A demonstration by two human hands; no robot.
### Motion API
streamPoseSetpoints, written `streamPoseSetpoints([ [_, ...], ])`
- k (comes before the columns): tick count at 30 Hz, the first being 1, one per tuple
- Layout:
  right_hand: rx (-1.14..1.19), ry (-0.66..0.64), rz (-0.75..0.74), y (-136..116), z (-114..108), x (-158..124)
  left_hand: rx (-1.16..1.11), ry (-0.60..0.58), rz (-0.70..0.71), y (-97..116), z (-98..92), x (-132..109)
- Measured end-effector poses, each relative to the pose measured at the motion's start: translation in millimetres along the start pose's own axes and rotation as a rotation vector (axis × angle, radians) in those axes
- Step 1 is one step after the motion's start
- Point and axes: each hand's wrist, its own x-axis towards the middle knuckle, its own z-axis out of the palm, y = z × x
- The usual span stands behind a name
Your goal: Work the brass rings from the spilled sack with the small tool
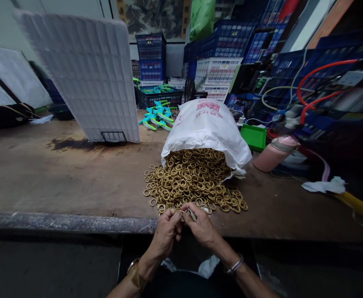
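Observation:
My left hand (pixel 166 232) and my right hand (pixel 202 228) meet at the table's front edge, fingertips pinched together. Between them is a brass-coloured ring (pixel 180 211), partly covered by the fingers. A small greyish piece (pixel 192 214) shows at my right fingers; its kind cannot be made out. Just beyond my hands lies a heap of similar rings (pixel 187 182), spilling from the mouth of a white woven sack (pixel 208 124) lying on its side with red print on top.
A white ribbed panel (pixel 85 74) stands upright at left on the wooden table (pixel 60 178). Turquoise and green plastic parts (pixel 158 115) lie behind the sack. At right are a green tray (pixel 253 137), a pink bottle (pixel 276 153) and red hoses (pixel 318 74). Stacked crates (pixel 151 58) stand behind.

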Motion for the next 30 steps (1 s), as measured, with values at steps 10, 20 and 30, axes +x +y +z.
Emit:
streamPoseSetpoints([
  [10, 0.319, 0.099, 0.178, 14, 8, 1, 0.179, 0.151, 0.127, 0, 17.1, 3],
  [20, 0.453, 0.093, 0.307, 15, 6, 2, 0.275, 0.142, 0.137, 1, 21.6, 1],
  [30, 0.415, 0.078, 0.347, 18, 6, 5, 0.287, 0.093, 0.025, 2, 14.6, 9],
])
